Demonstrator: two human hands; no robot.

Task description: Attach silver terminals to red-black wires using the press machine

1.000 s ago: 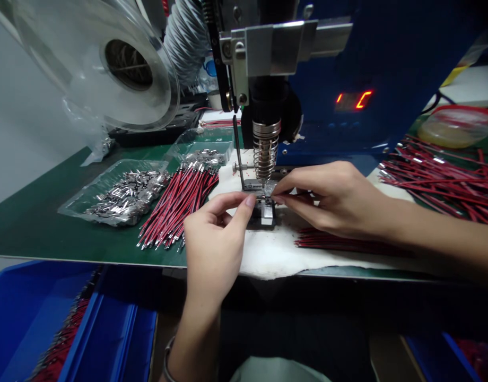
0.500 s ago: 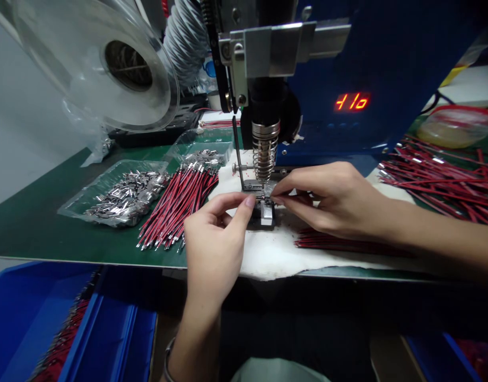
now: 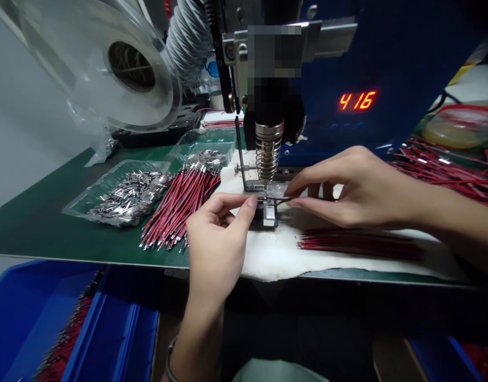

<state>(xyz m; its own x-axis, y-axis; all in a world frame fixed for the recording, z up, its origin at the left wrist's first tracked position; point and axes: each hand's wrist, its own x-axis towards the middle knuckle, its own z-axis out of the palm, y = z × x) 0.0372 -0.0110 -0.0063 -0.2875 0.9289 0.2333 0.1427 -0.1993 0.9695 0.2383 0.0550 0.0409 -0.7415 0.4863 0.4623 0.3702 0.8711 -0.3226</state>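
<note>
My left hand (image 3: 218, 241) is curled, its thumb and forefinger pinched at the left side of a small black fixture (image 3: 268, 212) under the blue machine's coiled tip (image 3: 268, 154); what the fingers hold is too small to name. My right hand (image 3: 353, 188) pinches a thin red-and-black wire (image 3: 279, 198) whose end lies at the fixture. The wire runs rightward into the fingers.
A pile of red-and-black wires (image 3: 180, 204) and a clear tray of small metal parts (image 3: 127, 193) lie left on the green mat. More wires lie on the white cloth (image 3: 359, 244) and at far right (image 3: 446, 170). Blue bins (image 3: 69, 323) sit below. The red display (image 3: 357, 101) reads 416.
My right hand has drawn back to the right a little, with the wire now showing between fingers and fixture. The display went from partly lit to 416. The left hand stayed put.
</note>
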